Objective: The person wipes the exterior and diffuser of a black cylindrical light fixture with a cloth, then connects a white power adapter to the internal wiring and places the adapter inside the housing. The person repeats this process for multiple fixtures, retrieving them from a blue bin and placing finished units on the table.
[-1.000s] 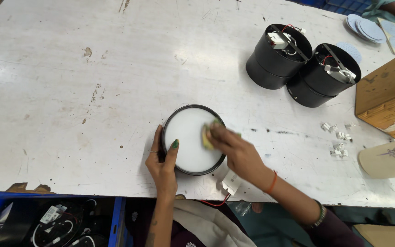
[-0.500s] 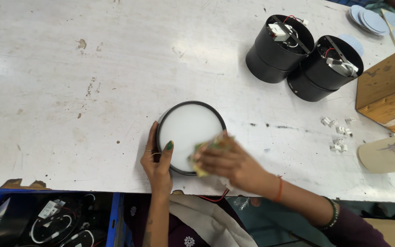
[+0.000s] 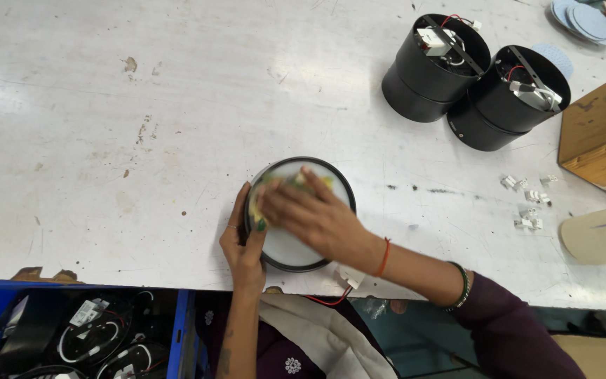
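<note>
Swept from the lower edge up to the far-left part of the round black-rimmed lamp with white diffuser (image 3: 297, 214): right hand (image 3: 313, 214), fingers pressed flat on what seemed a yellow-green cloth (image 3: 273, 184), blurred. Wiping evidently under way. Left hand (image 3: 242, 238) curled around the near-left rim, steadying it near the front edge of the scuffed white surface (image 3: 177, 126).

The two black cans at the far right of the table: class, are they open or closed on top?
Open. Both black cans show bare rims, with white parts and red wires visible inside.
</note>
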{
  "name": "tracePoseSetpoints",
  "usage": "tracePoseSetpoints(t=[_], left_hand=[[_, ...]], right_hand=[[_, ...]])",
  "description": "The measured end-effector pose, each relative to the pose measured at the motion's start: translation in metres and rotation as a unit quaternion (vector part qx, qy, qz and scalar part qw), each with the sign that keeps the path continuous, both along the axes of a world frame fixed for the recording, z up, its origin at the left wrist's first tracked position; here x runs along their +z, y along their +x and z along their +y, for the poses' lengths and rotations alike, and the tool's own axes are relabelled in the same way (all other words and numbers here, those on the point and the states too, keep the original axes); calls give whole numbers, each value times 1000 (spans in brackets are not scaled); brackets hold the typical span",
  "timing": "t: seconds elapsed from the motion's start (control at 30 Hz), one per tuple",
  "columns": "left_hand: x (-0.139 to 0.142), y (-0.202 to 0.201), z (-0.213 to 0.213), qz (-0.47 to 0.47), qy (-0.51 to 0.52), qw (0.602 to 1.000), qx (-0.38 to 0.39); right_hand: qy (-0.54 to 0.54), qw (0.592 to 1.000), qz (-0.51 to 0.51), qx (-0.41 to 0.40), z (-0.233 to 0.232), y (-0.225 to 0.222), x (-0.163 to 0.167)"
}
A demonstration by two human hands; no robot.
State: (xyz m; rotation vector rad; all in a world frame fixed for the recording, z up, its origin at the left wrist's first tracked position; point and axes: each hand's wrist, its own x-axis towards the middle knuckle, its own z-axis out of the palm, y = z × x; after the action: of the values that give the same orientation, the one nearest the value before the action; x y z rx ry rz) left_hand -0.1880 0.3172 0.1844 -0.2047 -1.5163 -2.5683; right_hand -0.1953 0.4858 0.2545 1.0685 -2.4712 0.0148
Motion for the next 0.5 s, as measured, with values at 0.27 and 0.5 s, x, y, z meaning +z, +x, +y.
tracePoseSetpoints(t=[0.27, 0.5], left_hand=[[3, -1, 8, -8, -15, 998, 52], [1, -2, 6, 8, -3, 999, 46]], right_hand=[[85, 972, 67, -207, 24, 3, 20], [-40, 999, 21, -3, -13, -13, 12]])
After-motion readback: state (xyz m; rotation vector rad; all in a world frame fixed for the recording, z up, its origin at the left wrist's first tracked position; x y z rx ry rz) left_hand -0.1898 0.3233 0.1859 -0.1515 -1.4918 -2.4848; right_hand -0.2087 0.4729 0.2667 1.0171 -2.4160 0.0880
